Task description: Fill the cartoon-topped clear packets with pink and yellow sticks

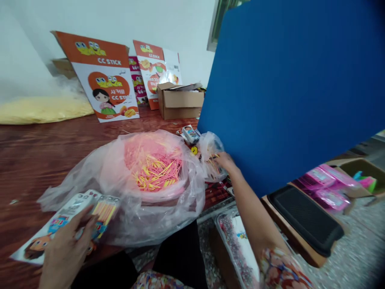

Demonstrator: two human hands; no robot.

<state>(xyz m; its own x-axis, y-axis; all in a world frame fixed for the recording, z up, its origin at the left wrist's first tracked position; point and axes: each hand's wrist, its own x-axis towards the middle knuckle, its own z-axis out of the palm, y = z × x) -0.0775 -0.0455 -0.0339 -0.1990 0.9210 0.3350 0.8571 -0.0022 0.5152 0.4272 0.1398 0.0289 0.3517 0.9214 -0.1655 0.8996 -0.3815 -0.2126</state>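
Note:
My left hand (64, 251) rests on a printed cardboard packet (60, 222) with yellow and pink sticks showing in its window, at the near edge of the wooden table (36, 160). Its fingers curl over the packet. My right hand (224, 161) reaches out to a small clear plastic bag (210, 154) holding a few sticks, fingers closed on it. Between the hands sits a pink bowl (156, 168) full of pink and yellow sticks, wrapped in a large clear plastic bag (129, 208).
A big blue board (285, 88) stands upright at the right. Printed "CC STICK" display cards (106, 78) and an open cardboard box (180, 100) stand at the table's back. A yellow bag (42, 109) lies at the back left. Boxes with pink packets (327, 186) sit on the floor at right.

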